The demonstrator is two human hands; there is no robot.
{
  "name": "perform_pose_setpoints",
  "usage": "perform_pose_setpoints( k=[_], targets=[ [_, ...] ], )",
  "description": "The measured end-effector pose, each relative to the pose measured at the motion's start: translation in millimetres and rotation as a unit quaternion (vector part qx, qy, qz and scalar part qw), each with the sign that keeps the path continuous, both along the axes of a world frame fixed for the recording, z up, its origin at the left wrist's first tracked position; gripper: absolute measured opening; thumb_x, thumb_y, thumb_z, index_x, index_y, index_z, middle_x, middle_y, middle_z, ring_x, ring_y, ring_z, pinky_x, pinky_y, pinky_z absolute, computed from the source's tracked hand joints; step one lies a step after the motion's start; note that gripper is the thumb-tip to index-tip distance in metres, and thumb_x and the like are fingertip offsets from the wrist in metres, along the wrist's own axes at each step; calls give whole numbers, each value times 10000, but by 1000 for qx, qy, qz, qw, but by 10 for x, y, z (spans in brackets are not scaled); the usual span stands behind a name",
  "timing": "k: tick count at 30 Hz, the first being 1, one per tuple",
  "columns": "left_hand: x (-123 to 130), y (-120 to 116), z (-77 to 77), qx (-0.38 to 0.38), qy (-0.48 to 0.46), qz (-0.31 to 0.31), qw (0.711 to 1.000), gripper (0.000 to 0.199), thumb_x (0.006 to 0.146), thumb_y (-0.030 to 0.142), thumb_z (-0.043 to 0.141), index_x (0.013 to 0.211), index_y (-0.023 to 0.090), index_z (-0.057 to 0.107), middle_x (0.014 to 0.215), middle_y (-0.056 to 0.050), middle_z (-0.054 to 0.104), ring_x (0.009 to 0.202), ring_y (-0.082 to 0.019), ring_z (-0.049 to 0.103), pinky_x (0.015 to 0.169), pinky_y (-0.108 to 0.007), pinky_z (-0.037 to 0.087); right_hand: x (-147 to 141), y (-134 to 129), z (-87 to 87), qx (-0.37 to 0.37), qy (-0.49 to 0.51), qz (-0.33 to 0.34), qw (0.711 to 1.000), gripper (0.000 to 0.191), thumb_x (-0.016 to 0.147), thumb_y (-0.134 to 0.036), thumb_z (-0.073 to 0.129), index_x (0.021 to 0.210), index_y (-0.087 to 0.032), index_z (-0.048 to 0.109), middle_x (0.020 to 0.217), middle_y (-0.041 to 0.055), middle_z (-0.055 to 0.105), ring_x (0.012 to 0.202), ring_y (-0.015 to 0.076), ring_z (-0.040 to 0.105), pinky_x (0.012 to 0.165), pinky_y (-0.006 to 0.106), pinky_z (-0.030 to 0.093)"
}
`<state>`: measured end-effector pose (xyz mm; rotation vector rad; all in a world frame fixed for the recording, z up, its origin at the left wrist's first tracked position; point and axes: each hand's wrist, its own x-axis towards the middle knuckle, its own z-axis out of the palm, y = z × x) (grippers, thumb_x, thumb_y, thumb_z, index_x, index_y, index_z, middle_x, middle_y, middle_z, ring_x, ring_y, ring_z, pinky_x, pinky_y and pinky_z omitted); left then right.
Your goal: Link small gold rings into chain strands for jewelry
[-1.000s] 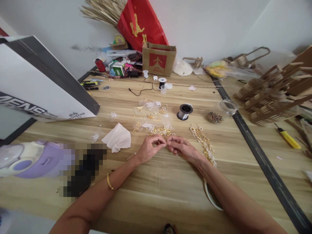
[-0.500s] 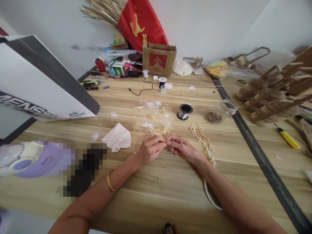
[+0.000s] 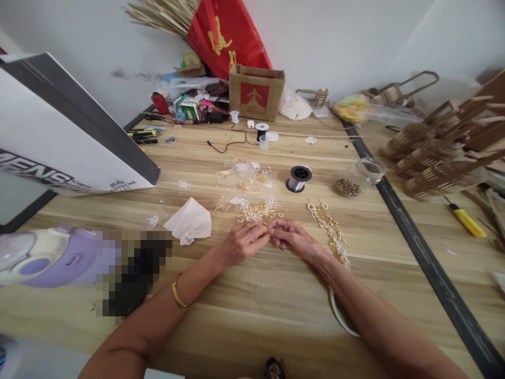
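Note:
My left hand (image 3: 245,242) and my right hand (image 3: 288,233) meet fingertip to fingertip over the wooden table (image 3: 252,326). Fingers are pinched on both; whatever lies between them is too small to make out. Just beyond the fingertips is a heap of gold and silver beads (image 3: 256,211). Strands of gold and clear beads (image 3: 331,231) lie right of my right hand. A spool of silver wire (image 3: 299,179) stands behind them. To the left of my left hand rests a crumpled white tissue (image 3: 190,221).
A large white box (image 3: 71,137) stands at the left, a purple and white device (image 3: 59,258) in front of it. Right of the spool is a clear jar (image 3: 366,171) of small beads. A brown paper bag (image 3: 256,95) and woven baskets (image 3: 430,152) are at the back.
The fingers of my left hand have curled a little more beside my right fingertips. My right hand is almost where it was. The view has shifted slightly.

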<state>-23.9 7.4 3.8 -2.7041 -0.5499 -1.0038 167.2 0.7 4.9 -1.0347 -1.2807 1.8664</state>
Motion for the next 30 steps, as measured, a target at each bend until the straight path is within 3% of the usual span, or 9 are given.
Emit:
perform_pose_setpoints(
  k=[8, 13, 18, 22, 26, 30],
  targets=[
    [27, -31, -25, -65, 12, 30, 997, 135, 880, 133, 471, 857, 149, 604, 841, -54, 641, 756, -145, 598, 701, -271, 479, -35, -22, -12, 24, 1, -7, 1000, 313, 748, -461, 656, 747, -166, 550, 555, -39, 528, 453, 67, 448, 432, 191, 361],
    [56, -13, -79, -159, -61, 42, 985, 119, 868, 147, 484, 819, 158, 592, 816, -53, 629, 741, -135, 593, 680, -249, 485, -52, -28, 4, 46, -15, -18, 999, 314, 772, -473, 630, 770, -167, 559, 575, -31, 539, 462, 71, 466, 442, 197, 385],
    [94, 21, -80, -278, -181, 30, 943, 70, 825, 138, 533, 774, 153, 579, 780, -52, 617, 752, -135, 595, 670, -245, 494, -83, -50, 32, 90, -59, -56, 993, 313, 808, -475, 577, 869, -168, 566, 619, -12, 551, 492, 91, 482, 442, 210, 397],
    [109, 21, -19, -363, -241, 41, 899, 45, 783, 123, 576, 744, 140, 588, 733, -40, 611, 718, -135, 585, 657, -252, 488, -111, -108, 23, 196, -107, -107, 969, 290, 831, -403, 568, 1025, -194, 514, 663, -10, 546, 563, 119, 500, 489, 230, 400],
    [116, 11, 23, -426, -265, 46, 864, 43, 755, 108, 592, 719, 132, 597, 720, -34, 611, 689, -127, 570, 626, -237, 474, -124, -142, -39, 294, -184, -113, 931, 163, 852, -344, 545, 934, -203, 553, 749, 28, 593, 658, 147, 544, 537, 245, 420],
    [109, 11, 18, -479, -276, 41, 832, 33, 756, 125, 593, 724, 122, 604, 738, -42, 609, 706, -131, 575, 635, -236, 470, -120, -137, -73, 317, -196, -107, 922, 140, 868, -315, 517, 894, -197, 588, 806, 45, 627, 718, 160, 572, 576, 249, 442]
  ],
)
